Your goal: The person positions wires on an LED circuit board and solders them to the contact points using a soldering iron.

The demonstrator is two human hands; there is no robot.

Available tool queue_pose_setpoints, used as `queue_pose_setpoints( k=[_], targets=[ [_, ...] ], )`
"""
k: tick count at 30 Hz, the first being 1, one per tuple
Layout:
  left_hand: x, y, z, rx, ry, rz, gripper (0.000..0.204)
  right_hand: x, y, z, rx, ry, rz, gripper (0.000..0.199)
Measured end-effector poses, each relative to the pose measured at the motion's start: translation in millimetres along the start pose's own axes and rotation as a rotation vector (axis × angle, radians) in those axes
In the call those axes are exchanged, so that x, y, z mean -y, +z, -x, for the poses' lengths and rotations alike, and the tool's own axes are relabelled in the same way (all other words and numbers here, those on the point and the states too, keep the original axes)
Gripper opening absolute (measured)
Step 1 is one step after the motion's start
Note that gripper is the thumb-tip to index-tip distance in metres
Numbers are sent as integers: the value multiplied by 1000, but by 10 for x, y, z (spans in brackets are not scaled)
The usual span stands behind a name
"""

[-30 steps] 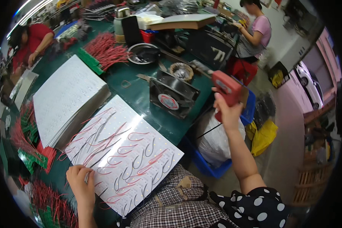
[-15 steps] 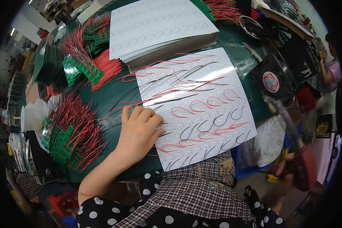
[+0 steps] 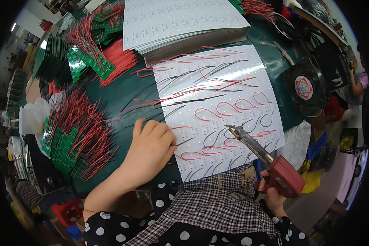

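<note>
A white circuit board sheet (image 3: 270, 98) with rows of small yellow dots lies before me. Red wires (image 3: 229, 108) and black wires (image 3: 213, 139) are spread over it in loops and short lengths. My left hand (image 3: 151, 141) rests at its left edge, fingers curled and thumb drawn in beside some wire ends; what they pinch, if anything, is hidden. In my right hand (image 3: 274, 199) is a red-handled soldering gun (image 3: 285, 176), gripped below its body. Its metal tip points up and left over the black loops in the middle of the sheet; I cannot tell whether it touches.
Behind the sheet rises a thick stack of similar white sheets (image 3: 184, 20). Green circuit boards (image 3: 63, 149) with bundled red wires pile up at the left. At the right stand a black box (image 3: 305, 84) with a round emblem and a clear plastic bag (image 3: 295, 139).
My right hand has brought the soldering gun from the right side in over the sheet. My left hand stays at the sheet's left edge. The whole view has shifted slightly.
</note>
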State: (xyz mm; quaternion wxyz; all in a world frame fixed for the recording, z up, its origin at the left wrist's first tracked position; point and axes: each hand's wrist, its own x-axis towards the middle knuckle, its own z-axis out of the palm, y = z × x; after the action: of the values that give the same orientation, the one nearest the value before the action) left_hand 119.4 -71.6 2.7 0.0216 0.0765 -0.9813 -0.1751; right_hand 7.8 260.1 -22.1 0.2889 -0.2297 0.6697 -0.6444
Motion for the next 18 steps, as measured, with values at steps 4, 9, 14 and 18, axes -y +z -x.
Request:
queue_pose_setpoints(
  k=[4,9,14,18],
  targets=[
    [-1,-123,-46,-146,48,43,14,-44,-31,29,-12,-16,-43,62],
    [9,-152,-141,-117,-48,410,11,17,5,-56,-43,-26,-119,60],
    [-129,60,-281,-107,-289,1114,12,-55,-50,-66,62,-36,-120,62],
    [-255,71,-313,-60,-420,1125,13,-60,-62,-106,116,-55,-106,62]
  ],
)
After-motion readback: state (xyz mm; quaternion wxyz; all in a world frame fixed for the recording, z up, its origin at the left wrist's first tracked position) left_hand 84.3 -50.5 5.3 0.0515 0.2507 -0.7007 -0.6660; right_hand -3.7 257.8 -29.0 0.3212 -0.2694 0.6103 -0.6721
